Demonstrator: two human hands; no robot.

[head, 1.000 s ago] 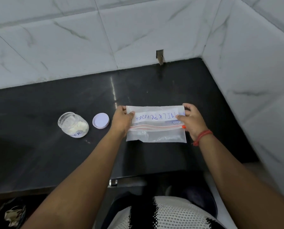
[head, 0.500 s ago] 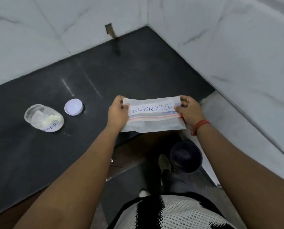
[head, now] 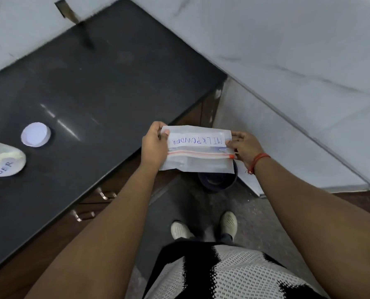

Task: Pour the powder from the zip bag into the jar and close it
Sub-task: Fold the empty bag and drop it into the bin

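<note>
A clear zip bag (head: 198,155) with a white label reading MILK POWDER and a red zip strip is stretched flat between my hands, off the counter's right end and above the floor. My left hand (head: 155,145) pinches its left edge, my right hand (head: 243,148) its right edge by the orange slider. The bag looks flat and nearly empty. At the far left, on the black counter (head: 98,83), stands a clear jar (head: 4,159), uncapped, with white powder inside and partly cut off by the frame. Its white lid (head: 35,134) lies beside it.
White marble walls (head: 287,50) enclose the counter at the back and right. A dark round bin (head: 217,180) stands on the floor under the bag. Drawer handles (head: 102,194) line the cabinet front. My feet in white shoes (head: 203,226) are on the dark floor.
The bag, still held by both hands, has moved right, off the counter and over the floor bin. The view has swung right and down, pushing jar and lid toward the left edge.
</note>
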